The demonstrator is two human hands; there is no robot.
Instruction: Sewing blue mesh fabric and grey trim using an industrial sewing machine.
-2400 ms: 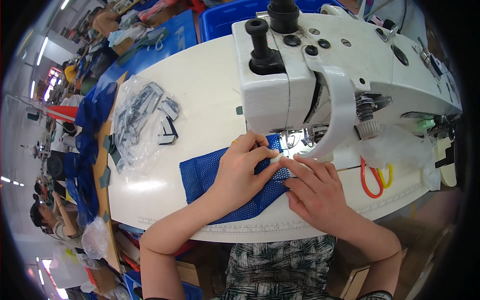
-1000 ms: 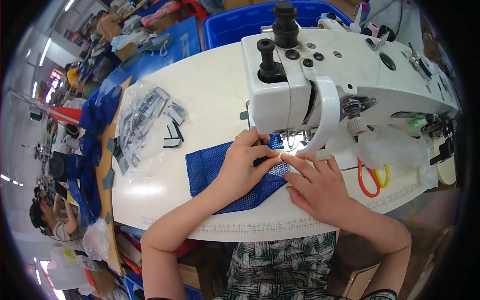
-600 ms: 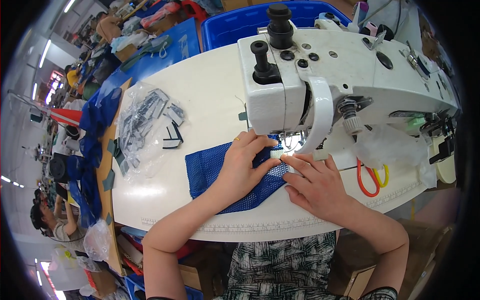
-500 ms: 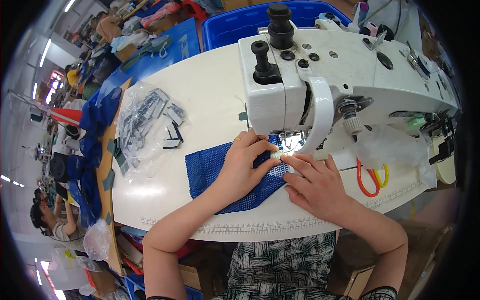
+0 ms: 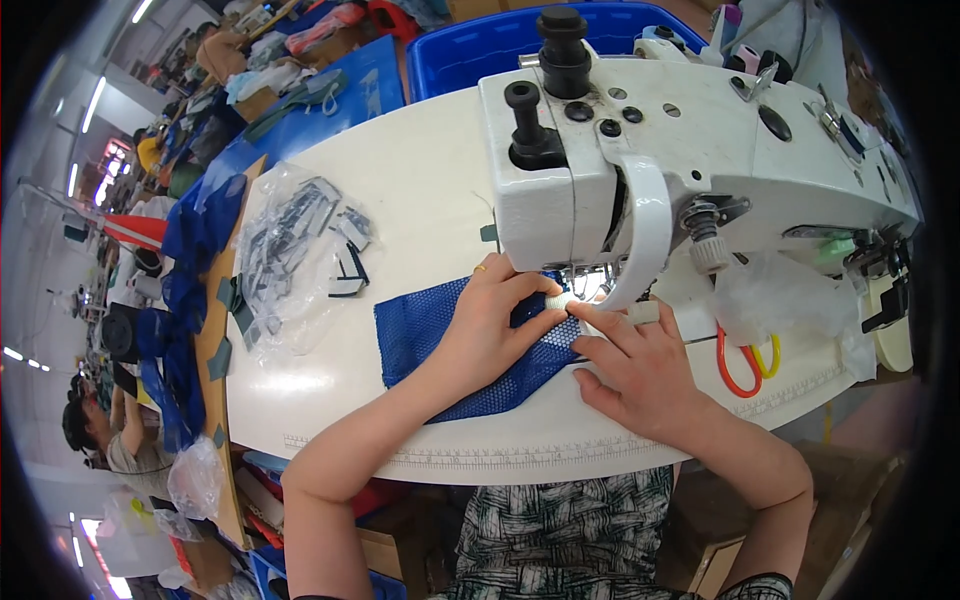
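A piece of blue mesh fabric (image 5: 430, 335) lies on the white table, its far right part under the head of a white sewing machine (image 5: 690, 130). On it, close to the lit needle area, sits a small pale strip (image 5: 559, 300). My left hand (image 5: 490, 325) rests on the mesh, thumb and forefinger closed around the strip's left end. My right hand (image 5: 635, 365) lies to the right with fingers spread, its forefinger tip touching the strip's near right side. A pale band or block (image 5: 643, 313) shows at its far fingers; its kind is unclear. The machine head partly hides the needle.
Red-and-yellow-handled scissors (image 5: 740, 365) lie right of my right hand, partly under clear plastic (image 5: 765, 295). A clear bag of small grey pieces (image 5: 295, 235) lies at left. Behind the machine stands a blue bin (image 5: 450, 60). A printed ruler (image 5: 480, 457) follows the near edge.
The mesh's near edge has shifted slightly away from me, toward the machine. My right forefinger has moved slightly with the strip; my left hand keeps its pinch.
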